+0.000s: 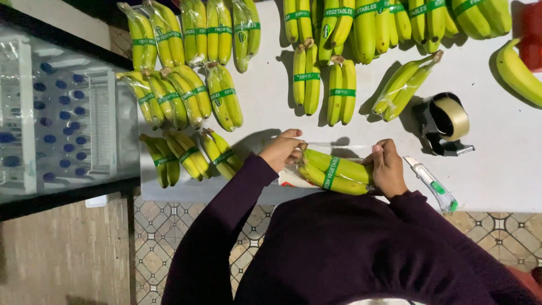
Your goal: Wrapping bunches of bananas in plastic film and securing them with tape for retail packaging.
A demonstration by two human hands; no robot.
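The person's dark purple sleeve (226, 226) fills the bottom of the view, both arms reaching up to the near edge of the white table (508, 164). The left hand (284, 149) pinches the stem end of a small bunch of green bananas (336, 172), fingers closed on it and on the clear plastic bag (339, 149) around the fruit. The right hand (388, 166) is closed on the other end of that bunch and the bag's edge. The bunch lies sideways at the table's near edge, a green band across its middle.

Just right of the bunch lies a utility knife (433, 185) with a green slider. Beyond the right hand stands a tape dispenser (446, 121) holding a roll of tan tape. Left of the bunch, bagged banana bunches (186, 96) lie in rows; further bunches, green-banded (339, 34), spread across the table's far side. Past the table's left edge stands a glass-topped cabinet (62, 113).
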